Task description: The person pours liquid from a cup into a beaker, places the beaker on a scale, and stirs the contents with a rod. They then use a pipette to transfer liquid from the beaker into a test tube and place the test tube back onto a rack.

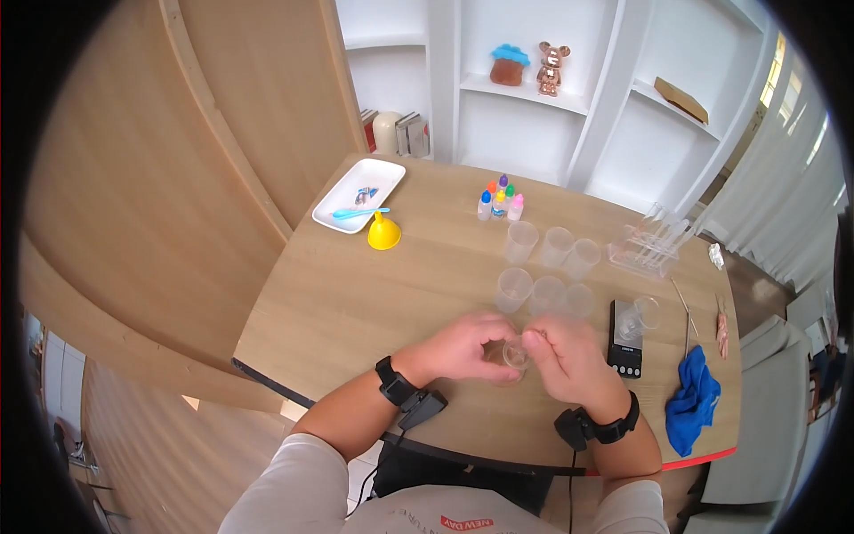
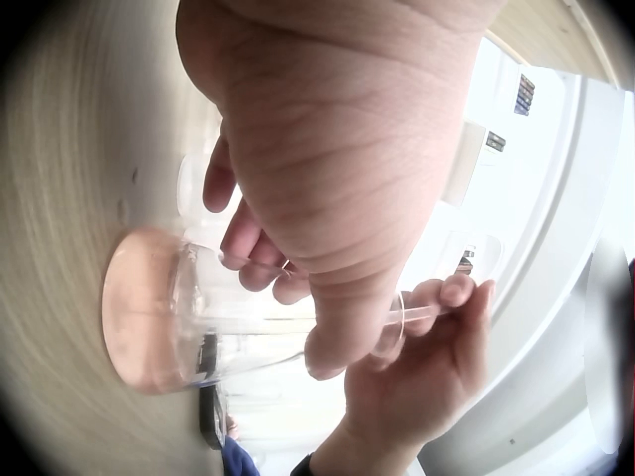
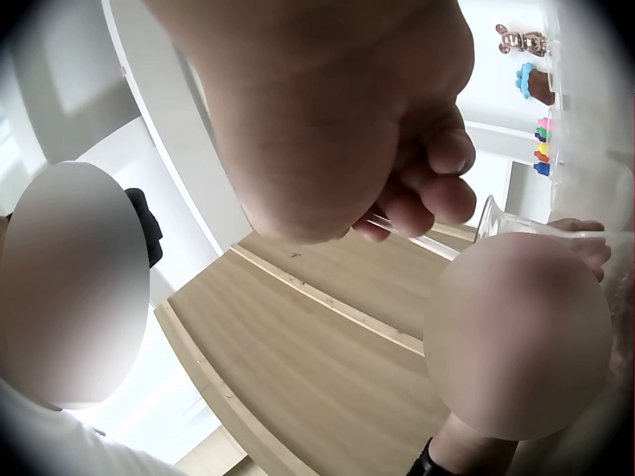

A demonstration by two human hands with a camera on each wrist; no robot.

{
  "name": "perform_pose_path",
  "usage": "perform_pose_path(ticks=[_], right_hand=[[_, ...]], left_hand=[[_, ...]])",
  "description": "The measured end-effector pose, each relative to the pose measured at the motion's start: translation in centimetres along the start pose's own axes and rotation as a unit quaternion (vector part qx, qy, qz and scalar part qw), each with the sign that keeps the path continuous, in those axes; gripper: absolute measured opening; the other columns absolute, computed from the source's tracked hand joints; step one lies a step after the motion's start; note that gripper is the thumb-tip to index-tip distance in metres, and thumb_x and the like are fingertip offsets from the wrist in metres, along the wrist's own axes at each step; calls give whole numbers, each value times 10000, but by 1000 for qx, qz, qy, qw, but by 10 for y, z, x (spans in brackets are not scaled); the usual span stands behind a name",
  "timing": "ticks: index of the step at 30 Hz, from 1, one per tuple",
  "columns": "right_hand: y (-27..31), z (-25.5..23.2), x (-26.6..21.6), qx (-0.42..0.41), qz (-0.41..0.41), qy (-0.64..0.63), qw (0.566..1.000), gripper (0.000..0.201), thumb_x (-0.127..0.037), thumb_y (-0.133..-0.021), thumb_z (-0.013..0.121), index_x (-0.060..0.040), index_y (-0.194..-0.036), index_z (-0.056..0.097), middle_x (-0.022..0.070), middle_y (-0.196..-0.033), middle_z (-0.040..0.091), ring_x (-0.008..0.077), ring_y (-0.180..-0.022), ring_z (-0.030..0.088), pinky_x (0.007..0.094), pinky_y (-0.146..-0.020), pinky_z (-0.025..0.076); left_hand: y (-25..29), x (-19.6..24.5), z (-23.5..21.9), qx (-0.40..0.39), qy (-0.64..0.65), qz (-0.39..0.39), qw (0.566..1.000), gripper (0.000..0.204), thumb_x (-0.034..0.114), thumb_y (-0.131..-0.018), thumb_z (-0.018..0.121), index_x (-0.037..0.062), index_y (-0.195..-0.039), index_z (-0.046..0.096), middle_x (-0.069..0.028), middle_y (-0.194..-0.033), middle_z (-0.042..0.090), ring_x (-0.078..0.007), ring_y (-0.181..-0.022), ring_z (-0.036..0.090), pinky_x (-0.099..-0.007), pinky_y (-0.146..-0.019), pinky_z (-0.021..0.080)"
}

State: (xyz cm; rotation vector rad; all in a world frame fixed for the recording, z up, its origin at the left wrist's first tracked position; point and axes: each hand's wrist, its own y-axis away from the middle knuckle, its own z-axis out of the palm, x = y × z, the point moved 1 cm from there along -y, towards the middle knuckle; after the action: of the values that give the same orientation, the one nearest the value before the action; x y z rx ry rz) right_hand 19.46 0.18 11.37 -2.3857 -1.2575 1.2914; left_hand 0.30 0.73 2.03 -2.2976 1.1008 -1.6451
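Flask (image 2: 169, 317) upright, apparently on table (image 1: 320, 329), left hand (image 1: 471, 345) curled round neck; right hand (image 1: 569, 358) pinches thin rod (image 2: 415, 314) inserted there. Loosened grip or forceful rod movement could tip flask.

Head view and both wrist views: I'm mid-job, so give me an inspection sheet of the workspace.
Surface: pale wood-grain tabletop, bare at its left front.
Job's things: clear glass flask, base looking pinkish; thin clear rod reaching into its mouth.
Clutter: six translucent plastic cups, yellow plastic funnel, black rectangular scale, crumpled blue cloth.
Hands: left hand grips the flask; right hand pinches the rod.
Cables: thin black cables hang from both wrist units.
Surroundings: white shelving, tan wooden panels.
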Motion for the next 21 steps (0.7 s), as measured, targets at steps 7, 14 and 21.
perform_pose_path(ticks=[7,14,21], right_hand=[[3,3,1,52,68,42,995,140,-129,-972,592,-17,-894,625,152,-712,626,327,-614,622,385,-564,480],[4,-2,1,13,63,44,997,140,-122,-972,595,-15,-887,622,157,-711,617,319,-615,615,384,-558,470],[4,-1,2,-13,24,4,1000,137,-126,-969,600,-15,-892,625,159,-721,610,318,-603,599,376,-548,455]], left_hand=[[1,-4,0,-2,-8,3,1000,364,283,-739,852,75,-968,661,-80,-885,634,-279,-839,599,-371,-726,482],[2,-1,-4,-20,-36,12,999,395,259,-744,867,70,-1023,661,-88,-954,656,-281,-871,610,-366,-758,493],[2,-4,-3,-22,-42,1,999,396,277,-742,868,68,-1002,657,-92,-956,660,-291,-888,619,-368,-771,497]])
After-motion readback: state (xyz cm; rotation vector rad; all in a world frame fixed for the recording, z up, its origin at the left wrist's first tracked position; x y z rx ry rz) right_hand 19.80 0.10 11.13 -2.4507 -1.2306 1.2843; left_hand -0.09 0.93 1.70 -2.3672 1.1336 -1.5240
